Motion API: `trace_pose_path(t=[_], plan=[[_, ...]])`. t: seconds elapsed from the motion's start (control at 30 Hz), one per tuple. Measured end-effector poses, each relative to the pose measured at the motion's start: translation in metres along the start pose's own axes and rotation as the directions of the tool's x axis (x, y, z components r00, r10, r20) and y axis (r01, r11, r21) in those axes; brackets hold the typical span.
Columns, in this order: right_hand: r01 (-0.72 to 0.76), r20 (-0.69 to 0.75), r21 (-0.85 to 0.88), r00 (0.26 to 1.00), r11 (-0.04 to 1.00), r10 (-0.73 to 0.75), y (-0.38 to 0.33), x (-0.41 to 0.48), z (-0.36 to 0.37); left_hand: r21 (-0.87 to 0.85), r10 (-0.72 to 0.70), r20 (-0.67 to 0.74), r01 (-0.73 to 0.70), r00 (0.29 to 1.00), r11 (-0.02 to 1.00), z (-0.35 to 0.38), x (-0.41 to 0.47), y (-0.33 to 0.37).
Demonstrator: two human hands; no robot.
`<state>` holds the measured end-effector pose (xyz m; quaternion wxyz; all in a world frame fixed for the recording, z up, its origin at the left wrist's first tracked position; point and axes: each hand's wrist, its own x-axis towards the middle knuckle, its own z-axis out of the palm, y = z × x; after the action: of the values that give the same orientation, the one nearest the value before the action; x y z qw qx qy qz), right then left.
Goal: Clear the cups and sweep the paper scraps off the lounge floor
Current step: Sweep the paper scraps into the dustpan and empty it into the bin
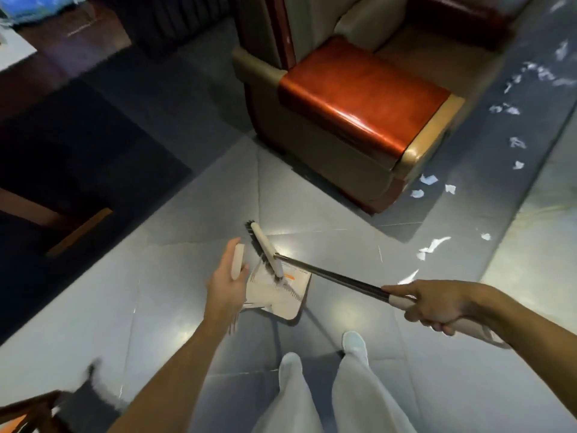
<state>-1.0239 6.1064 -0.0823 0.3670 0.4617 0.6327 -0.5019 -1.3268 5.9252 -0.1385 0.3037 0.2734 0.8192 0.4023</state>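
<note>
Near centre the left hand (pixel 224 285) holds one flat beige plastic dustpan (pixel 287 303) by its handle, the right hand (pixel 437 307) at 4 o'clock grips one metal-shafted broom (pixel 327 276), and torn white paper scraps (pixel 428 179), too blurred to count, dot the glossy grey tiles (pixel 156 292) toward 2 o'clock.

Plenty of open grey tiled floor (pixel 156 307) toward its near edge. The bulky beige armchair with glossy red-brown arm (pixel 362 98) blocks the middle; only a narrow strip runs past its right side.
</note>
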Motion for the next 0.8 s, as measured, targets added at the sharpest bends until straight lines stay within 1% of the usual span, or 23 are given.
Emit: trace_pose_path(t=[0.1, 0.17, 0.23, 0.3, 0.43, 0.5, 0.63, 0.73, 0.8], plan=[[-0.01, -0.069, 0.121, 0.997, 0.993, 0.018, 0.03, -0.018, 0.024, 0.012, 0.067, 0.129, -0.069, 0.989, 0.998, 0.01, 0.004, 0.014], [-0.014, -0.123, 0.211, 0.992, 0.977, 0.041, 0.054, -0.031, 0.038, 0.024, 0.114, 0.189, -0.12, 0.975, 0.992, 0.025, 0.008, 0.025], [-0.033, -0.171, 0.278, 0.982, 0.96, 0.083, 0.078, -0.046, 0.053, 0.046, 0.13, 0.245, -0.146, 0.961, 0.988, 0.043, 0.008, 0.037], [-0.057, -0.217, 0.299, 0.968, 0.953, 0.126, 0.1, -0.062, 0.071, 0.056, 0.144, 0.304, -0.168, 0.942, 0.984, 0.065, 0.004, 0.051], [-0.114, -0.295, 0.283, 0.934, 0.952, 0.2, 0.136, -0.092, 0.1, 0.099, 0.157, 0.4, -0.213, 0.903, 0.972, 0.113, -0.007, 0.078], [-0.148, -0.321, 0.33, 0.911, 0.932, 0.258, 0.156, -0.103, 0.108, 0.113, 0.169, 0.446, -0.243, 0.879, 0.963, 0.142, -0.013, 0.091], [-0.226, -0.354, 0.422, 0.85, 0.878, 0.39, 0.196, -0.111, 0.111, 0.144, 0.198, 0.54, -0.321, 0.818, 0.936, 0.202, -0.026, 0.11], [-0.304, -0.365, 0.437, 0.8, 0.847, 0.476, 0.23, -0.108, 0.106, 0.151, 0.21, 0.621, -0.378, 0.755, 0.913, 0.248, -0.037, 0.123], [-0.345, -0.358, 0.443, 0.778, 0.827, 0.516, 0.251, -0.1, 0.102, 0.163, 0.207, 0.654, -0.403, 0.728, 0.9, 0.276, -0.043, 0.136]])
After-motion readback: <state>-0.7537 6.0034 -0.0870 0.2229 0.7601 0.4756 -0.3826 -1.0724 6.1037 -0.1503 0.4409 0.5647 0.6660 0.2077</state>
